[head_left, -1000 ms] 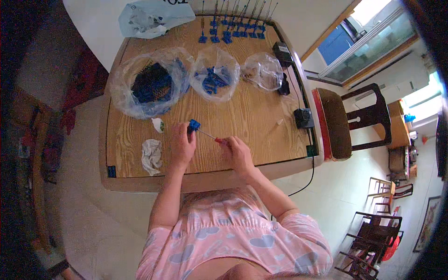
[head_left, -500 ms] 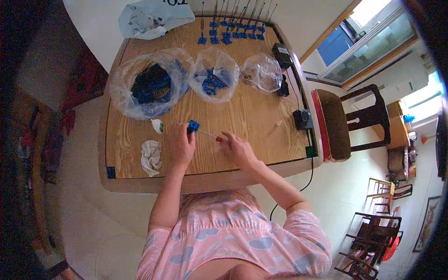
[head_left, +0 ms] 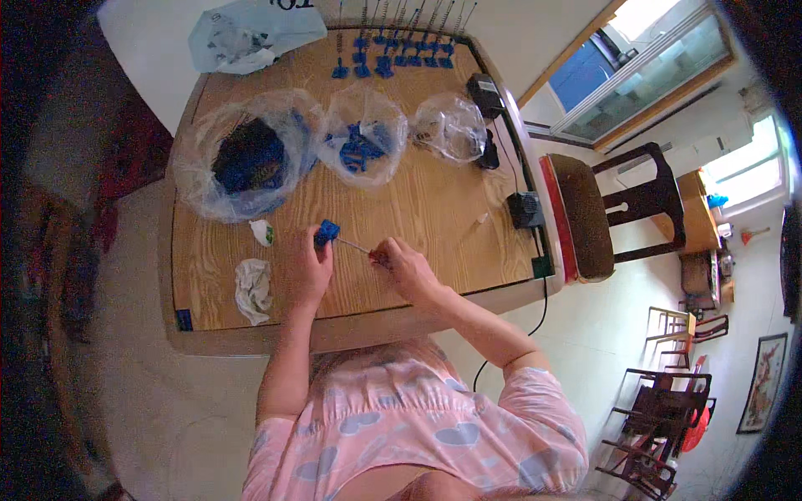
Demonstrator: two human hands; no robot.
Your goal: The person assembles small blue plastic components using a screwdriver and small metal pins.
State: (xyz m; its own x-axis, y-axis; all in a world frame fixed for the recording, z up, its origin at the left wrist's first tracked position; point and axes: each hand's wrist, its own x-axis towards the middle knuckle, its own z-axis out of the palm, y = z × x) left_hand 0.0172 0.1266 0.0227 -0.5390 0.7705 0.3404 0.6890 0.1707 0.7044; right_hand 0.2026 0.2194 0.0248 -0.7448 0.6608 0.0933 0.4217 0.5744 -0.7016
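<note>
My left hand (head_left: 307,263) is closed around a small blue plastic part (head_left: 328,231), held above the near half of the wooden table (head_left: 434,225). From the right, a screwdriver (head_left: 351,245) with a thin metal shaft and a reddish handle points at this part, and its tip meets it or nearly so. My right hand (head_left: 407,269) grips the handle, which the fingers mostly cover. Left of my left hand lie a crumpled white tissue (head_left: 253,290) and a small white-and-green scrap (head_left: 262,233).
Clear bags of dark and blue parts (head_left: 196,179), blue pieces (head_left: 359,152) and small bits (head_left: 451,125) stand beyond my hands. Several blue bases with upright springs (head_left: 384,67) line the far edge. Black adapters (head_left: 525,210) and a chair (head_left: 578,221) are at the right.
The whole view has shifted, so the table sits farther left. My right fingers cover more of the screwdriver's handle. My left hand still holds the blue part.
</note>
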